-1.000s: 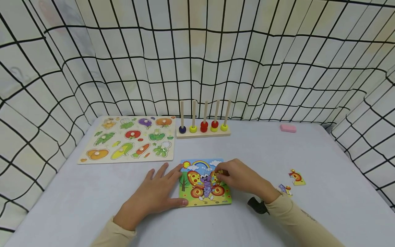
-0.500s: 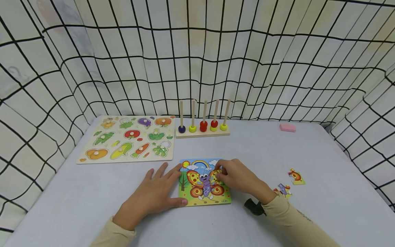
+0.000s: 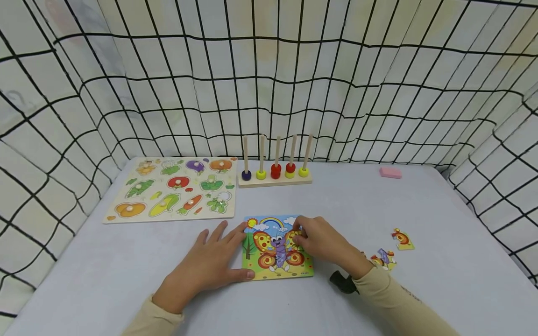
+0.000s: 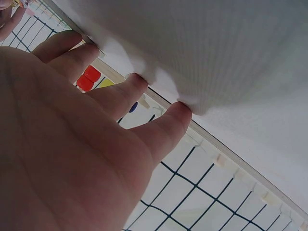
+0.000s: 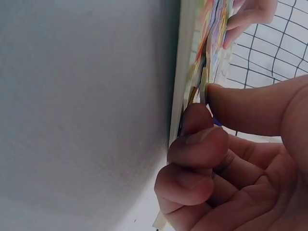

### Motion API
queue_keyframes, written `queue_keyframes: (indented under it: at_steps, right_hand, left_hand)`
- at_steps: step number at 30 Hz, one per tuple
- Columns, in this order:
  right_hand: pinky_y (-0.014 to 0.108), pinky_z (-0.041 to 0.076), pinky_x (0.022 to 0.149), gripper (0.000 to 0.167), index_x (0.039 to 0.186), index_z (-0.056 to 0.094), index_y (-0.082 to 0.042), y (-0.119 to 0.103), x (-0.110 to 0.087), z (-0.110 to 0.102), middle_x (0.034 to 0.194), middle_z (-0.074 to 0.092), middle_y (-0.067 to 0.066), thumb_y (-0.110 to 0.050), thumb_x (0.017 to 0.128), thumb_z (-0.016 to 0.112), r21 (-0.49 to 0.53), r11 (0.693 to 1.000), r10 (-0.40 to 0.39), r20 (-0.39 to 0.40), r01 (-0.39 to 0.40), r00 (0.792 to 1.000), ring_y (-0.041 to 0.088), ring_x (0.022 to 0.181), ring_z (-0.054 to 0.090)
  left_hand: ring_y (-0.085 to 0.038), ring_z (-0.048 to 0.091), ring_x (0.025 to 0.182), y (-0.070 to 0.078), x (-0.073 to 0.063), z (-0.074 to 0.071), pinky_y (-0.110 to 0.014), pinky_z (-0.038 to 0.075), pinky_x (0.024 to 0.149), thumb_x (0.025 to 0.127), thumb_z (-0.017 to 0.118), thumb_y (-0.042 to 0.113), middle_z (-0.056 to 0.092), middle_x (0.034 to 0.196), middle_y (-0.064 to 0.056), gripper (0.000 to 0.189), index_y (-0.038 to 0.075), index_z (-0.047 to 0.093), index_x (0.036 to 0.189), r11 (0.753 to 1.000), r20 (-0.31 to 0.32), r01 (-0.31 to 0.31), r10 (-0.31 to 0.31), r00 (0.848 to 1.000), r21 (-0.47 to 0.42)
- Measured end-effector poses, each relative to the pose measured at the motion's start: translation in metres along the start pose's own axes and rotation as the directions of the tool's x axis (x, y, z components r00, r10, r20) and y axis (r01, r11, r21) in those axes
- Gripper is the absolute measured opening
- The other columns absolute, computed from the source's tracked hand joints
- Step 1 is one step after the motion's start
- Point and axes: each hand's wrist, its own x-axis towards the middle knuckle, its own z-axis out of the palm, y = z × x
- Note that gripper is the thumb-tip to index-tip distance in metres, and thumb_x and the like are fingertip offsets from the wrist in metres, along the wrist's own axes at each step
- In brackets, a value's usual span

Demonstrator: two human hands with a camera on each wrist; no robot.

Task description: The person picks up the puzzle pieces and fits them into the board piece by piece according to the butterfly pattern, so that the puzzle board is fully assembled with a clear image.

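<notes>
A square butterfly jigsaw puzzle (image 3: 279, 254) lies on the white table in the head view. My left hand (image 3: 203, 263) is spread flat along its left side, with the thumb on the lower left corner and the fingertips by the upper left edge. My right hand (image 3: 325, 240) is over the puzzle's upper right part. Between thumb and index finger it pinches a thin puzzle piece (image 5: 204, 86), seen edge-on and slightly tilted in the right wrist view. The fingers hide most of that piece in the head view. Loose puzzle pieces (image 3: 402, 239) lie to the right, some partly behind the right wrist.
A vegetable peg puzzle board (image 3: 168, 191) lies at the back left. Next to it stands a wooden bead-stacking rack (image 3: 275, 182) with upright pegs. A pink block (image 3: 391, 173) sits at the back right. Black netting (image 3: 269, 84) surrounds the table. A black device (image 3: 343, 282) is at the right wrist.
The right wrist and forearm have shifted slightly left, uncovering more of the loose pieces beside it. The right fingers stay at the puzzle's upper right, and the left hand holds its place.
</notes>
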Motion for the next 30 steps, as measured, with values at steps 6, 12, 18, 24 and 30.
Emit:
queue_keyframes:
  at_steps: [6, 12, 18, 24, 30]
  right_hand:
    - [0.026, 0.041, 0.056, 0.015, 0.111, 0.068, -0.003, -0.0026, -0.0002, 0.0014, 0.073, 0.057, 0.001, -0.009, 0.101, 0.076, 0.003, 0.999, 0.036, -0.007, -0.036, 0.999, 0.014, 0.064, 0.052]
    - [0.027, 0.042, 0.056, 0.015, 0.110, 0.066, -0.004, -0.0020, -0.0003, 0.0024, 0.074, 0.057, 0.001, -0.009, 0.101, 0.076, 0.007, 0.999, 0.050, -0.013, -0.050, 0.999, 0.015, 0.064, 0.052]
    - [0.026, 0.042, 0.057, 0.016, 0.108, 0.063, -0.005, -0.0005, -0.0001, 0.0044, 0.073, 0.057, 0.002, -0.010, 0.101, 0.076, -0.002, 0.998, 0.058, -0.017, -0.058, 0.998, 0.015, 0.064, 0.052]
    - [0.026, 0.041, 0.057, 0.016, 0.107, 0.063, -0.005, 0.0001, 0.0004, 0.0042, 0.073, 0.057, 0.002, -0.010, 0.101, 0.077, 0.001, 0.999, 0.053, -0.013, -0.053, 0.998, 0.015, 0.064, 0.052]
    - [0.025, 0.041, 0.056, 0.014, 0.100, 0.063, -0.007, 0.0007, -0.0001, 0.0030, 0.073, 0.057, 0.000, -0.008, 0.100, 0.077, -0.005, 1.000, 0.009, -0.007, -0.009, 1.000, 0.014, 0.064, 0.051]
  left_hand:
    - [-0.045, 0.021, 0.159, -0.0005, -0.0002, 0.0001, -0.077, 0.018, 0.120, 0.088, 0.078, 0.068, 0.033, 0.174, -0.004, 0.103, 0.011, 0.041, 0.165, 1.000, 0.002, 0.007, -0.007, 1.000, -0.003]
    - [-0.046, 0.021, 0.159, 0.0002, -0.0001, -0.0002, -0.078, 0.018, 0.120, 0.088, 0.078, 0.068, 0.033, 0.174, -0.005, 0.103, 0.011, 0.040, 0.166, 1.000, 0.001, 0.007, -0.007, 1.000, 0.001]
    - [-0.045, 0.021, 0.159, 0.0008, 0.0000, -0.0007, -0.077, 0.018, 0.120, 0.089, 0.078, 0.067, 0.033, 0.174, -0.005, 0.102, 0.010, 0.041, 0.165, 1.000, 0.001, 0.001, -0.001, 1.000, -0.004]
    - [-0.045, 0.021, 0.159, 0.0009, -0.0003, -0.0011, -0.077, 0.018, 0.121, 0.089, 0.077, 0.067, 0.032, 0.174, -0.005, 0.100, 0.009, 0.043, 0.164, 1.000, 0.001, -0.004, 0.004, 1.000, -0.006]
    - [-0.045, 0.021, 0.159, 0.0009, -0.0001, -0.0011, -0.077, 0.018, 0.121, 0.089, 0.077, 0.067, 0.033, 0.174, -0.005, 0.101, 0.009, 0.043, 0.164, 1.000, 0.003, -0.002, 0.002, 1.000, -0.002]
